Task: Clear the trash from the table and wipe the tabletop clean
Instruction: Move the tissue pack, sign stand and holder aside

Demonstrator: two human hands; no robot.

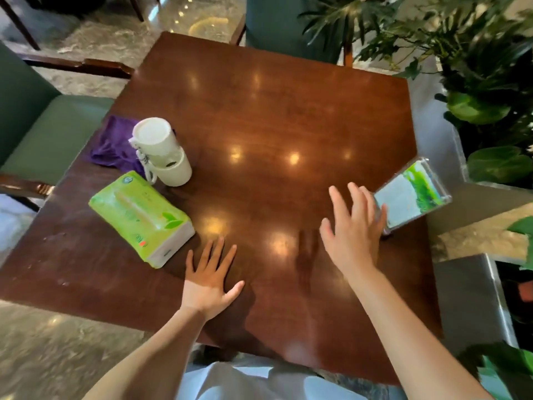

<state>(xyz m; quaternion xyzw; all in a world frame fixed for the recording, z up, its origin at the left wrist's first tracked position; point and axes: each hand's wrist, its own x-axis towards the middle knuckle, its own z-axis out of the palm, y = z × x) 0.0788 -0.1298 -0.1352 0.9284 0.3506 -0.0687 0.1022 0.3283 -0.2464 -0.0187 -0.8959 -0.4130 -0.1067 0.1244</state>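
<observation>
A dark wooden table [259, 116] fills the view. My left hand [210, 278] lies flat on it near the front edge, fingers spread, holding nothing. My right hand [352, 229] hovers open above the table's right side, its fingers next to a clear acrylic sign stand [412, 194] with a green picture. A green pack of tissues [141, 217] lies at the front left. Behind it a white paper cup [161, 151] lies on its side in a cup holder with a handle. A crumpled purple cloth [112, 145] lies at the left edge behind the cup.
Green upholstered chairs stand at the left [49, 131] and at the far side [277, 21]. Leafy plants [476, 67] in metal planters crowd the right edge of the table. Pale smears mark the table's front left corner [57, 255].
</observation>
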